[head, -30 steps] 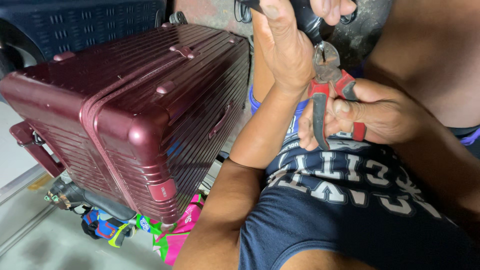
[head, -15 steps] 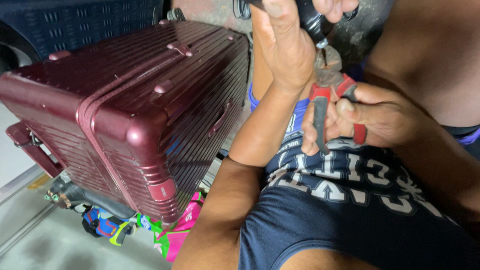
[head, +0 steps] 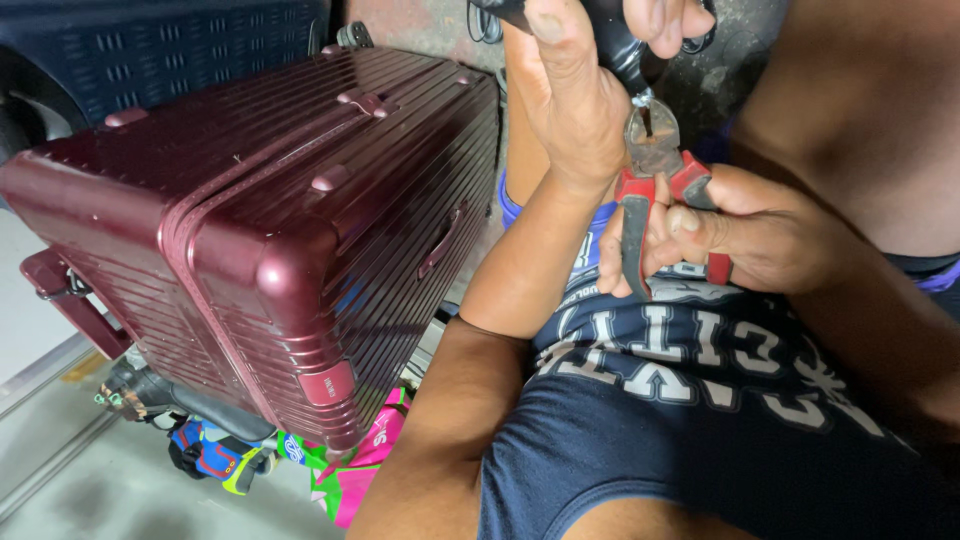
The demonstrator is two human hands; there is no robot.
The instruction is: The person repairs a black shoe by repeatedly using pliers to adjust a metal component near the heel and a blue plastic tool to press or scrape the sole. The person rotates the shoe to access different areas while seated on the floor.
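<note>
Navy sleeveless shirt (head: 700,430) with white block lettering, bare arms, purple-blue waistband (head: 940,275)

A single view is given, taken from the person's head and aimed steeply down, very near the grip of both hands on the pliers (head: 655,175). A maroon suitcase (head: 280,220) is framed left of the grip.

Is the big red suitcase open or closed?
Closed. The maroon suitcase lies on its side, both shell halves meeting tight along the seam, no gap.
</note>
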